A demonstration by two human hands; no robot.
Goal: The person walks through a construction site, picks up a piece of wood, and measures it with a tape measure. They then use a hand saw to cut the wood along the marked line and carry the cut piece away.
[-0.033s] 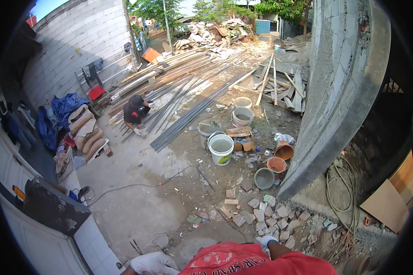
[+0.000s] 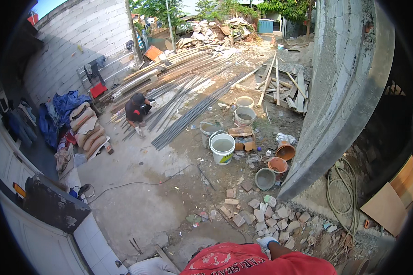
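My left hand [image 2: 152, 267], in a white work glove, is at the bottom edge and mostly cut off; its fingers do not show. Right beside it lies a narrow strip [image 2: 166, 258], perhaps wood; whether the hand touches it I cannot tell. My right hand [image 2: 265, 241], in a white glove with a blue cuff, sticks out past my red shirt [image 2: 243, 260]. Its fingers are too small and partly covered to read. Closest to that hand is a heap of broken block pieces [image 2: 275, 221].
A co-worker [image 2: 136, 110] crouches beside long grey bars [image 2: 183, 124]. Several buckets [image 2: 223, 145] stand mid-yard. A curved concrete wall [image 2: 339, 110] rises at right, near a coiled hose [image 2: 340, 188]. A cable [image 2: 137, 184] crosses the floor. Stacked sacks [image 2: 88, 130] lie left.
My left hand has sunk lower, so less of the glove shows. The narrow strip beside it has come into sight. My right hand stays about where it was.
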